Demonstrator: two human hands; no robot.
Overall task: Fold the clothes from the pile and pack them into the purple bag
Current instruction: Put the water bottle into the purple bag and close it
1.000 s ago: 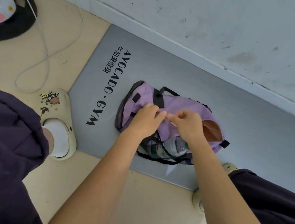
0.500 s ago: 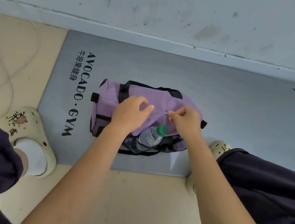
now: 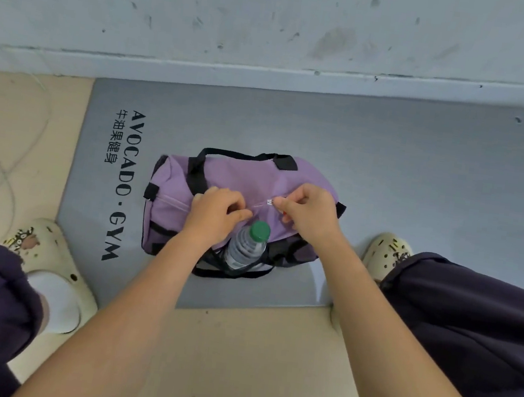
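On the grey gym mat (image 3: 388, 181), the left hand (image 3: 216, 214) grips the purple fabric duffel bag (image 3: 240, 176); the right hand (image 3: 310, 212) pinches its small metal zipper pull (image 3: 269, 202).

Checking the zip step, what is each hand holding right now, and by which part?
The right hand pinches the zipper pull on top of the bag. The left hand grips the bag's fabric beside the zipper line.

Likely a home room: scuffed wall (image 3: 276, 18), beige floor (image 3: 234, 360), grey gym mat (image 3: 388, 181).
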